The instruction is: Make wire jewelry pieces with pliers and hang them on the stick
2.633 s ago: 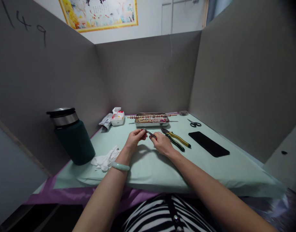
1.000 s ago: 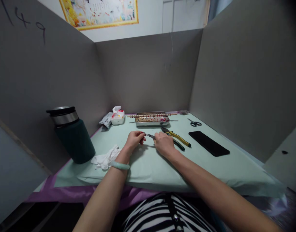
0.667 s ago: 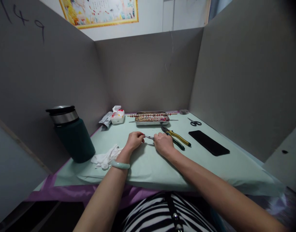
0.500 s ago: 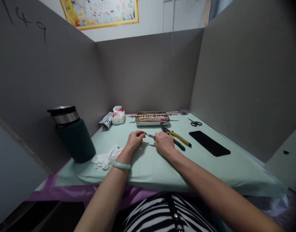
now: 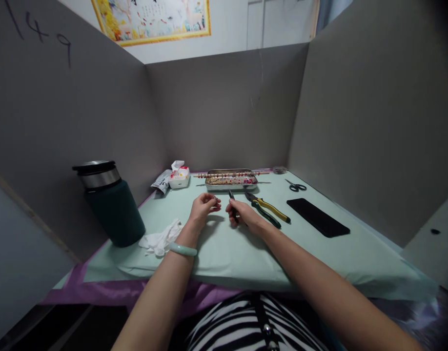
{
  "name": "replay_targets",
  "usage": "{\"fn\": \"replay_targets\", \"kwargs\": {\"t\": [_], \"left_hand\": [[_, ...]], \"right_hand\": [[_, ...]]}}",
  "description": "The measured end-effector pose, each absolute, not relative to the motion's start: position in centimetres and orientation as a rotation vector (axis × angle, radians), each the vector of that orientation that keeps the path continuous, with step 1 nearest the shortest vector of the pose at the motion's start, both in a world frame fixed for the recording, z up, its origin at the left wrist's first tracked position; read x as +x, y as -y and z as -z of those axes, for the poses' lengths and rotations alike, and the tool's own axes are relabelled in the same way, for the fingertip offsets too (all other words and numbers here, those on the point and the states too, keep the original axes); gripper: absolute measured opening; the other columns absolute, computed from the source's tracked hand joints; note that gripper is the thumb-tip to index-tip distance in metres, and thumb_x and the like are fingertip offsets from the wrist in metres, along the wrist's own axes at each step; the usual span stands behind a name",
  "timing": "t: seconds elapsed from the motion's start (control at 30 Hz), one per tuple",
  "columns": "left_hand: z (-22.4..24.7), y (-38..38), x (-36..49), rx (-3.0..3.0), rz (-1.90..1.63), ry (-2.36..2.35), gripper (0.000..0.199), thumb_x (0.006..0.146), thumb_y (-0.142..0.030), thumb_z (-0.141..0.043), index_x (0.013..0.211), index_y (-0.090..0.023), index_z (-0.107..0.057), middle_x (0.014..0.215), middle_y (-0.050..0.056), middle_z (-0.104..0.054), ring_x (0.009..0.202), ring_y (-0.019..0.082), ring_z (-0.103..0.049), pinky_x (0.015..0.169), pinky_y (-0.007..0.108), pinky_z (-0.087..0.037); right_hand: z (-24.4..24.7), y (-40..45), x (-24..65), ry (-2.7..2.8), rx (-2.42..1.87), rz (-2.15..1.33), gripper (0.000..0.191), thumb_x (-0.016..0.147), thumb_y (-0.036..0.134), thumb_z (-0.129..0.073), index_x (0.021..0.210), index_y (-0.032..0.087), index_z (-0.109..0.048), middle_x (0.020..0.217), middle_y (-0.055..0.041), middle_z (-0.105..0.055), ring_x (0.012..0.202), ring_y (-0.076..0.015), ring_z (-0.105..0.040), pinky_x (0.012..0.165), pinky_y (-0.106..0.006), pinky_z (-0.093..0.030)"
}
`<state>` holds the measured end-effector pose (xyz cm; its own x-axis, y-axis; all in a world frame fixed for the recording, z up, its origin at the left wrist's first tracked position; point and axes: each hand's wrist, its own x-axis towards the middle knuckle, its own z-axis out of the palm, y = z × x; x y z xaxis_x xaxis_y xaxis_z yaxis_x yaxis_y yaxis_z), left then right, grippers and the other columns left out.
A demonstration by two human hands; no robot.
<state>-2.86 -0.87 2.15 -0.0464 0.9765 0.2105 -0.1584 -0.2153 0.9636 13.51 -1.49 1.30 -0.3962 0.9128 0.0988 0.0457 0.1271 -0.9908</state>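
My left hand (image 5: 202, 208), with a pale green bangle (image 5: 183, 249) on its wrist, is closed in a pinch around something tiny between thumb and forefinger, too small to name. A short gap to its right, my right hand (image 5: 243, 213) wraps round small dark-handled pliers (image 5: 233, 207), whose jaws point up and away from me. Just beyond the right hand lie larger cutting pliers (image 5: 268, 209) with green and yellow handles. Behind both hands stands a metal tray (image 5: 232, 186) holding small beads, and a beaded stick (image 5: 209, 175) rests across its top.
At the left stand a dark green bottle (image 5: 116, 209) and a crumpled white tissue (image 5: 161, 238). Farther back are a tissue pack (image 5: 179, 176) and a silver packet (image 5: 161, 184). Black scissors (image 5: 296, 186) and a black phone-like slab (image 5: 318, 217) lie right. Grey panels (image 5: 227, 112) enclose the table.
The pliers' tip has come away from my left fingers. My right hand has turned, so the pliers now point away from me instead of towards the left hand.
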Motion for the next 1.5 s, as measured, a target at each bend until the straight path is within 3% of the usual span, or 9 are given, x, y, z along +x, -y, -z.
{"fn": "replay_targets", "kwargs": {"t": [0.07, 0.17, 0.37, 0.7, 1.17, 1.5], "left_hand": [[-2.1, 0.8, -2.8, 1.276, -1.491, -1.06, 0.024, 0.06, -0.025, -0.069, 0.074, -0.014, -0.055, 0.064, 0.001, -0.06, 0.055, 0.011, -0.056, 0.053, 0.024, -0.047], [-2.1, 0.7, -2.7, 1.33, -1.53, -1.118, 0.024, 0.06, -0.027, -0.07, 0.073, -0.014, -0.055, 0.056, -0.002, -0.054, 0.048, 0.009, -0.051, 0.045, 0.021, -0.041], [-2.4, 0.8, -2.4, 1.341, -1.585, -1.083, 0.026, 0.059, -0.031, -0.071, 0.071, -0.014, -0.054, 0.056, -0.002, -0.054, 0.049, 0.01, -0.052, 0.049, 0.024, -0.046], [-2.1, 0.8, -2.5, 1.311, -1.484, -0.917, 0.034, 0.062, -0.036, -0.073, 0.085, -0.011, -0.067, 0.076, 0.006, -0.068, 0.066, 0.015, -0.062, 0.07, 0.033, -0.053], [-2.6, 1.4, -2.3, 1.311, -1.503, -0.969, 0.034, 0.061, -0.033, -0.074, 0.088, -0.011, -0.071, 0.082, 0.009, -0.07, 0.068, 0.016, -0.063, 0.07, 0.032, -0.053], [-2.3, 0.8, -2.1, 1.38, -1.554, -1.03, 0.029, 0.06, -0.029, -0.074, 0.083, -0.013, -0.073, 0.079, 0.007, -0.071, 0.066, 0.016, -0.063, 0.066, 0.032, -0.054]], "right_hand": [[-1.4, 1.8, 13.5, 1.53, -0.774, -1.677, 0.038, 0.087, 0.05, -0.037, 0.08, 0.016, -0.053, 0.066, -0.0021, -0.055, 0.058, -0.0142, -0.055, 0.055, -0.028, -0.047], [-1.3, 2.1, 13.2, 1.526, -0.702, -1.865, 0.038, 0.088, 0.048, -0.038, 0.079, 0.015, -0.054, 0.067, -0.0041, -0.058, 0.058, -0.0158, -0.059, 0.057, -0.03, -0.05], [-0.9, 1.5, 12.5, 1.506, -0.789, -1.911, 0.039, 0.09, 0.046, -0.036, 0.077, 0.014, -0.053, 0.063, -0.0052, -0.06, 0.054, -0.0164, -0.061, 0.05, -0.028, -0.048], [-1.3, 1.6, 12.8, 1.466, -0.843, -1.909, 0.042, 0.091, 0.045, -0.032, 0.075, 0.013, -0.054, 0.062, -0.0066, -0.062, 0.053, -0.0168, -0.061, 0.049, -0.028, -0.048], [-1.4, 1.6, 13.2, 1.462, -0.788, -1.983, 0.044, 0.092, 0.045, -0.031, 0.08, 0.012, -0.056, 0.073, -0.0104, -0.066, 0.065, -0.0202, -0.067, 0.059, -0.032, -0.052], [-1.8, 2.0, 12.8, 1.4, -0.874, -1.945, 0.041, 0.092, 0.043, -0.031, 0.075, 0.013, -0.054, 0.062, -0.005, -0.059, 0.05, -0.0172, -0.06, 0.052, -0.033, -0.051]]}}
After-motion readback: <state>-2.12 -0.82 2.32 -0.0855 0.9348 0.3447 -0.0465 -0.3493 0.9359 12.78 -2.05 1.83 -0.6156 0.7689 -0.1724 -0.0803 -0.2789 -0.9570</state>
